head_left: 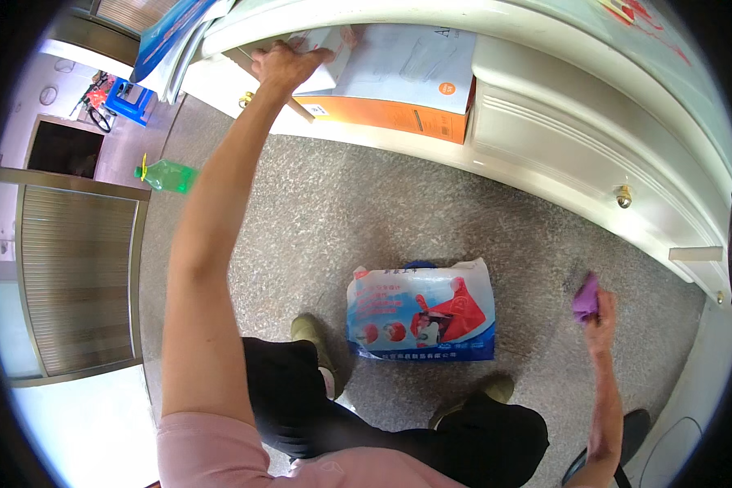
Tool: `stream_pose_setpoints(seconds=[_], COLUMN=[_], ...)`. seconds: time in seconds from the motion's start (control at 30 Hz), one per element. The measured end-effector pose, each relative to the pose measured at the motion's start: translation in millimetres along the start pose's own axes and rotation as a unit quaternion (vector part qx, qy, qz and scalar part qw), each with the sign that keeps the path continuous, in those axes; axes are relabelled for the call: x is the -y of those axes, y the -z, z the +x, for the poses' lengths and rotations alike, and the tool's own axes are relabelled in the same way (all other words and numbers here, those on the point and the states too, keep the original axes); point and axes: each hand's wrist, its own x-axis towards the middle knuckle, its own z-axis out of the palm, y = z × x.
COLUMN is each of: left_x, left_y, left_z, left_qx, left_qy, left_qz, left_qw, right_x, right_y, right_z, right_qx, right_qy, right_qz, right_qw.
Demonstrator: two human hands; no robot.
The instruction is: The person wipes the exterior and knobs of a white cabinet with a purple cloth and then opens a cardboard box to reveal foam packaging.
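Observation:
My left hand point(287, 66) reaches up to the opening of a white cabinet, its fingers spread over a white box point(332, 67) beside a large grey and orange cardboard box point(402, 67). Whether the fingers press on the white box or hover over it is unclear. Low at the right, my right hand point(600, 320) grips a crumpled purple cloth point(585, 299) above the speckled floor. A printed plastic package point(421, 314) with a picture of a red rain cape lies on the floor between my feet.
A green plastic bottle point(169, 176) is on the floor at the left. Cabinet doors with brass knobs point(623, 196) run along the top and right. A blue plastic stool point(129, 102) stands in the far left background. A dark sandal point(636, 434) lies near the right wall.

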Motion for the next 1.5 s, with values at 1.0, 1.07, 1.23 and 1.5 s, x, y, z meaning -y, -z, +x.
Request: stream_pose_setpoints(seconds=[1.0,1.07,1.23,1.5], left_x=[141,110,76,66], left_y=[-10,-19,-48,-75], left_z=[-186,-150,-86,-32], left_qx=[0.054,0.046,0.053,0.164], left_qy=[-0.161,-0.166,-0.121,-0.074], left_qz=[-0.258,-0.266,-0.233,-0.214], left_qw=[0.951,0.949,0.963,0.960], right_x=[320,321,333,311], right_y=[-143,-144,-134,-147], right_z=[302,303,292,298], right_qx=[-0.016,-0.034,-0.036,-0.018], right_qy=[-0.252,-0.278,-0.313,-0.245], right_qz=[0.294,0.354,0.433,0.296], right_qw=[0.922,0.893,0.844,0.923])
